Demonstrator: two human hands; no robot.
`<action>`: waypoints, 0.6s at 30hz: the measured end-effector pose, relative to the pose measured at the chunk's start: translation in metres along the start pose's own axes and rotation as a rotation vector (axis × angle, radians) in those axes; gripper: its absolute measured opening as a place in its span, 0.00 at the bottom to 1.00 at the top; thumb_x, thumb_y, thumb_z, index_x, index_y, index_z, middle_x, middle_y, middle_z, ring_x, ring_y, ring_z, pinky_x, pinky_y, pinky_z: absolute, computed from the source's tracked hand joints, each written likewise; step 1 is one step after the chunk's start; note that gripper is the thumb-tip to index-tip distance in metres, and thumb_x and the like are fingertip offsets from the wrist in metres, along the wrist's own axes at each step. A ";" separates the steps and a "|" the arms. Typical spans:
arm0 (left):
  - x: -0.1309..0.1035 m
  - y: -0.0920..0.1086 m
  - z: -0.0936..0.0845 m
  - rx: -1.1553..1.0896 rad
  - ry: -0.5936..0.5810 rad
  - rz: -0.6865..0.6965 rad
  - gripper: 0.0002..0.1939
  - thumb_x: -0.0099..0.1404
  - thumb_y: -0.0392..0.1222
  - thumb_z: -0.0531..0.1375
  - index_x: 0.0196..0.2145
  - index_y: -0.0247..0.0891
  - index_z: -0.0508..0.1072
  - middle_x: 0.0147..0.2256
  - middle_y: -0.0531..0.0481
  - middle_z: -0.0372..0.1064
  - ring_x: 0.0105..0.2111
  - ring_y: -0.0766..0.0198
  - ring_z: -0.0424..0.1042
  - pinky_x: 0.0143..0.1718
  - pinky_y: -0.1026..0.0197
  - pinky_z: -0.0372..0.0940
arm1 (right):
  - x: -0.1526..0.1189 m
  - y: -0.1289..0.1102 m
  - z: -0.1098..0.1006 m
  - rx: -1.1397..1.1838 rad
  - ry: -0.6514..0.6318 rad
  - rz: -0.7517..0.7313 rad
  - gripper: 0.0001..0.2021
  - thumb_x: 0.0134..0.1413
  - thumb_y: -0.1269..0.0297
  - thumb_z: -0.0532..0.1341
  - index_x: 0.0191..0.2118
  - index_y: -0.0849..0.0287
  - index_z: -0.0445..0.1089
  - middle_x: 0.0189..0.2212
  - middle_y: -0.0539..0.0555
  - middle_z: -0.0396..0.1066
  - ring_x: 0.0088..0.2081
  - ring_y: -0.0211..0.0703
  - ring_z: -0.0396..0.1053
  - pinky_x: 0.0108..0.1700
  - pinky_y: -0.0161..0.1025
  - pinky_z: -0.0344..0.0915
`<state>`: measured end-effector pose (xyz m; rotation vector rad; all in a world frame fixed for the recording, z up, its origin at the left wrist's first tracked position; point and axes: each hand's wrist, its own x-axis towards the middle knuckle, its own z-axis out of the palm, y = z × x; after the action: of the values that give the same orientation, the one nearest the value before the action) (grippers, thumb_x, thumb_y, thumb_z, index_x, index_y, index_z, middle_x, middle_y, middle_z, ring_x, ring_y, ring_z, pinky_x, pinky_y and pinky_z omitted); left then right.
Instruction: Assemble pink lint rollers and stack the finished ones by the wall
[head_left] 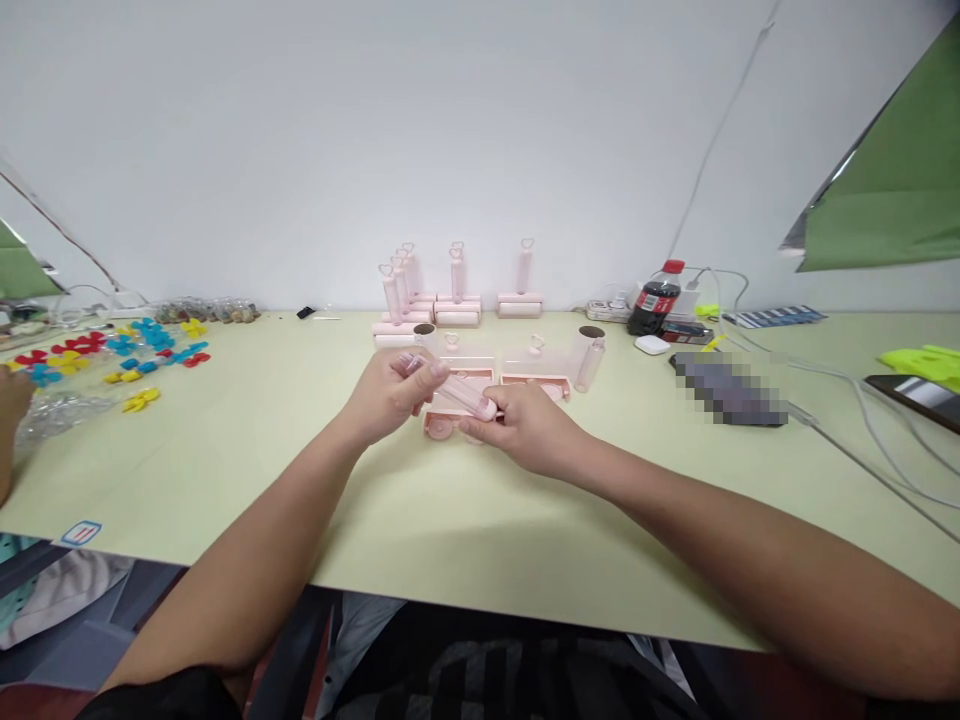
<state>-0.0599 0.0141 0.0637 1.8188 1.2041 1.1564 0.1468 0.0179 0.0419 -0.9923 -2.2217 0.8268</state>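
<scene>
My left hand [394, 398] and right hand [536, 430] clamp one clear pink tube [463, 393] between fingers; capped tubes [525, 270] stand behind, pink trays [440, 428] remaining uncovered.

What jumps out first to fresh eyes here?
Likely the bright red, yellow and blue plastic pieces at left, and the red-capped bottle at right. Then the center: left hand and right hand on a clear pink tube, with pink heart-topped pieces standing behind.
</scene>
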 end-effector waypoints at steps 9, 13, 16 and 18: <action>0.003 0.010 0.002 -0.396 0.066 -0.146 0.25 0.56 0.64 0.54 0.17 0.39 0.58 0.11 0.55 0.53 0.11 0.72 0.52 0.13 0.65 0.47 | -0.005 0.004 0.004 -0.031 -0.006 -0.220 0.17 0.58 0.55 0.60 0.24 0.57 0.58 0.21 0.46 0.62 0.24 0.34 0.58 0.28 0.33 0.50; 0.010 0.005 -0.018 -0.356 0.236 -0.084 0.21 0.57 0.57 0.56 0.19 0.39 0.60 0.13 0.55 0.56 0.13 0.71 0.55 0.14 0.65 0.47 | -0.001 0.010 0.000 0.042 0.013 -0.114 0.15 0.59 0.54 0.59 0.27 0.56 0.57 0.24 0.47 0.66 0.25 0.36 0.62 0.28 0.33 0.53; 0.011 0.000 -0.032 -0.087 0.248 -0.133 0.16 0.56 0.50 0.60 0.20 0.38 0.61 0.15 0.55 0.57 0.15 0.71 0.57 0.16 0.65 0.50 | 0.003 0.014 -0.004 0.111 -0.034 0.017 0.11 0.61 0.54 0.57 0.37 0.55 0.60 0.28 0.47 0.68 0.27 0.38 0.65 0.30 0.34 0.58; 0.010 -0.004 -0.039 0.126 0.239 -0.204 0.16 0.55 0.50 0.63 0.22 0.38 0.62 0.17 0.56 0.56 0.16 0.72 0.56 0.17 0.66 0.50 | 0.004 0.016 -0.008 0.085 -0.034 0.078 0.12 0.62 0.53 0.55 0.42 0.55 0.59 0.30 0.48 0.68 0.28 0.39 0.66 0.31 0.36 0.59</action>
<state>-0.0949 0.0270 0.0781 1.6342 1.5918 1.2284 0.1571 0.0326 0.0363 -1.0374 -2.1685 0.9711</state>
